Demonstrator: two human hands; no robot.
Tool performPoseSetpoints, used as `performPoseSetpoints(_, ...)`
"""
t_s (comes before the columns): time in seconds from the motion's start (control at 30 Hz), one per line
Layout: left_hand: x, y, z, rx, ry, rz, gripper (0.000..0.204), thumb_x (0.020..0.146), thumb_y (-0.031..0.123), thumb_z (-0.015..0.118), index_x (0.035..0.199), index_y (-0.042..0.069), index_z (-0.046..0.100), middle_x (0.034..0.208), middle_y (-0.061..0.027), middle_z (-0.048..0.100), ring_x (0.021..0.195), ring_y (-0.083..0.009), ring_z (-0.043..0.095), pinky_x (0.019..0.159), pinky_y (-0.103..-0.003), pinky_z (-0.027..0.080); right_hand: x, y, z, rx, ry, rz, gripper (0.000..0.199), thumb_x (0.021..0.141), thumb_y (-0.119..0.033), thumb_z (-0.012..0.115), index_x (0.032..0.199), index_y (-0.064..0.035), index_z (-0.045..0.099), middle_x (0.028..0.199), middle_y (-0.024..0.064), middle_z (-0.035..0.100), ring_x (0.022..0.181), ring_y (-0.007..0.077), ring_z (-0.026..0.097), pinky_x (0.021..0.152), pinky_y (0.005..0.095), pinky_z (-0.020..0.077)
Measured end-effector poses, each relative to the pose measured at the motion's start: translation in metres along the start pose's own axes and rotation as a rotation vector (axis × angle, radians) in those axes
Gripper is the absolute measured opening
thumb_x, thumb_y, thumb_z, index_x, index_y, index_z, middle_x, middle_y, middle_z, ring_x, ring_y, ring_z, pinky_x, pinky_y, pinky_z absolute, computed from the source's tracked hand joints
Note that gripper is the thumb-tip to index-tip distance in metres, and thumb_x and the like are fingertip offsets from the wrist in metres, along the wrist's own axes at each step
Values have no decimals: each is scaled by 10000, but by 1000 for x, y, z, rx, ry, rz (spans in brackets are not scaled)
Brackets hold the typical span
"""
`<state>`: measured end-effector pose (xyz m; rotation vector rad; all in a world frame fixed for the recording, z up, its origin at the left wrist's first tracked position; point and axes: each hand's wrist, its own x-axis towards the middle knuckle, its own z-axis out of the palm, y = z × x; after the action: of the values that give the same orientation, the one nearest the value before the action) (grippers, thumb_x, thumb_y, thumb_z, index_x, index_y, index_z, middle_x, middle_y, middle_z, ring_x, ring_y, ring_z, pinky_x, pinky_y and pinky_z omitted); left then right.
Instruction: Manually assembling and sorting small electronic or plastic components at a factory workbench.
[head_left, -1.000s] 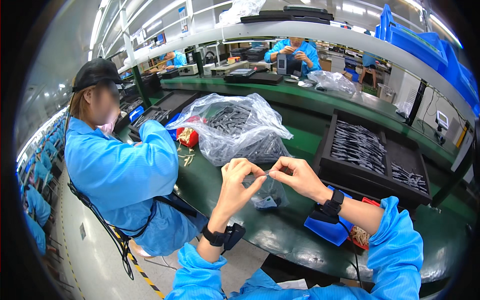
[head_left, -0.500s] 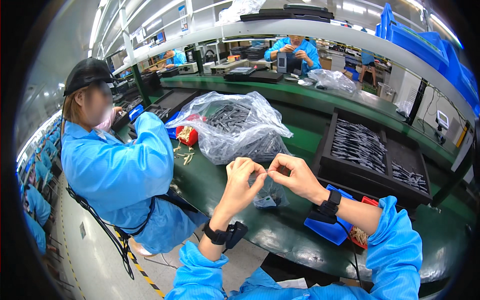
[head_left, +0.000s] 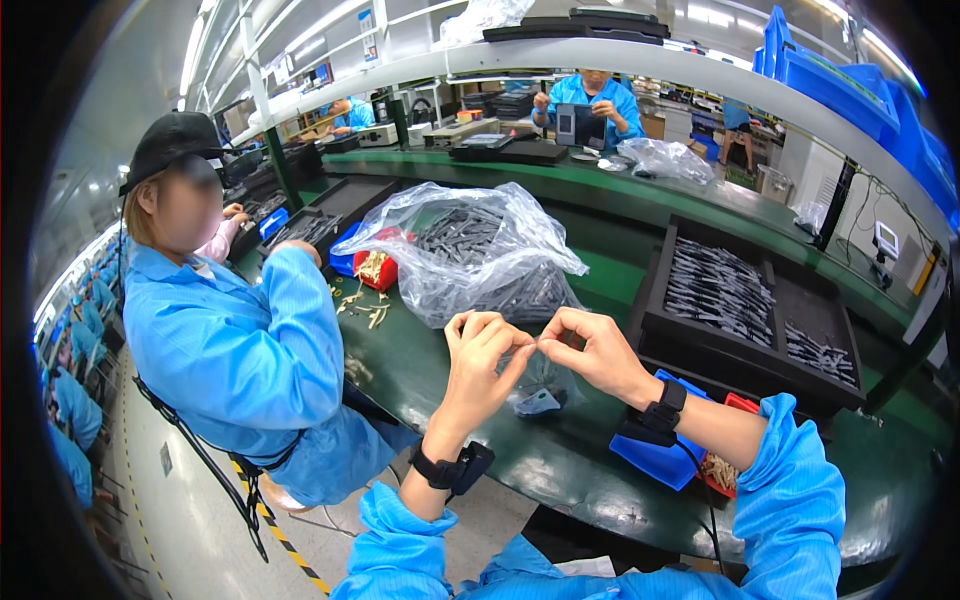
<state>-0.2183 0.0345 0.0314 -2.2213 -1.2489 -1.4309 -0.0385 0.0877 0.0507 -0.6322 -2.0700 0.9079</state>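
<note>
Green surface [head_left: 600, 480] runs the length of the line. At 12 o'clock, a big clear bag [head_left: 480, 250] of dark parts slumps open within reach. At 3 o'clock, a black tray [head_left: 750, 310] takes sorted pieces in rows. At centre, left hand [head_left: 480, 360] and right hand [head_left: 595, 350] meet fingertip to fingertip, pinched together on a tiny part [head_left: 533, 346], too small to identify, raised for close view.

Whatever the pinching fingers [head_left: 520, 345] hold is too small to make out.
</note>
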Motion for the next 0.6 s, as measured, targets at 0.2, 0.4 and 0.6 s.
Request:
performPoseSetpoints(0.2,0,2,-3,-110,8,-90,84,739,102,711,767,101,631,755,35,582,878,-169,524,899,-385,290,0,2,0,12,-14,-6,176,841,-178,654,835,-5,624,730,36,614,618,79,532,543,247,419)
performPoseSetpoints(0.4,-1,1,-2,-91,18,-92,84,741,94,705,758,102,622,757,31,584,879,-171,525,885,-390,296,0,5,1,8,-24,-12,182,844,-182,655,833,-4,623,730,42,618,611,86,526,543,256,421)
performPoseSetpoints(0.6,-3,0,4,14,19,-5,92,758,66,670,805,80,593,790,2,572,897,-203,520,871,-411,302,1,2,2,-30,-10,0,184,831,-183,653,822,-3,621,731,58,626,621,109,551,547,270,431)
